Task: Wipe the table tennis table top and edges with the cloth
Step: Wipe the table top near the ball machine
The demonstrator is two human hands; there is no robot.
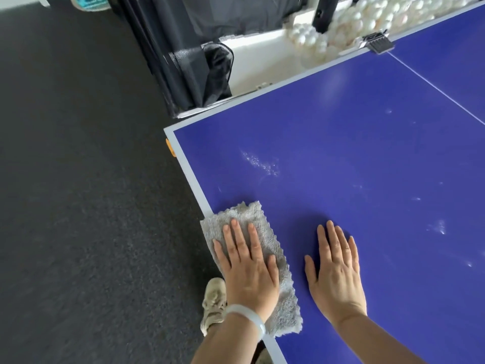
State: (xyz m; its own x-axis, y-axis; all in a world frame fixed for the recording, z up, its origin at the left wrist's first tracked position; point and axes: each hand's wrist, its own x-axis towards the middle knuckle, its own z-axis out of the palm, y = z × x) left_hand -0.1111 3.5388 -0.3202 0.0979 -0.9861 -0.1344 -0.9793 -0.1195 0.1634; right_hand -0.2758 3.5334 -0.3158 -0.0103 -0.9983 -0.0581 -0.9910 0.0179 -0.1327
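Note:
A blue table tennis table (pixel 354 143) with a pale border fills the right side, and its left edge (pixel 189 174) runs down toward me. A grey fluffy cloth (pixel 244 214) lies over that left edge near the bottom. My left hand (pixel 246 264) presses flat on the cloth with straight, spread fingers. My right hand (pixel 334 269) rests flat on the bare blue top just right of the cloth, touching nothing else. White dusty smears (pixel 262 164) mark the surface beyond the cloth.
A white trough heaped with white balls (pixel 349 19) and black netting (pixel 210 72) stand along the table's far edge. A net clamp (pixel 378 42) sits on that edge. Dark carpet (pixel 78 193) lies to the left. My shoe (pixel 214 303) is below the table edge.

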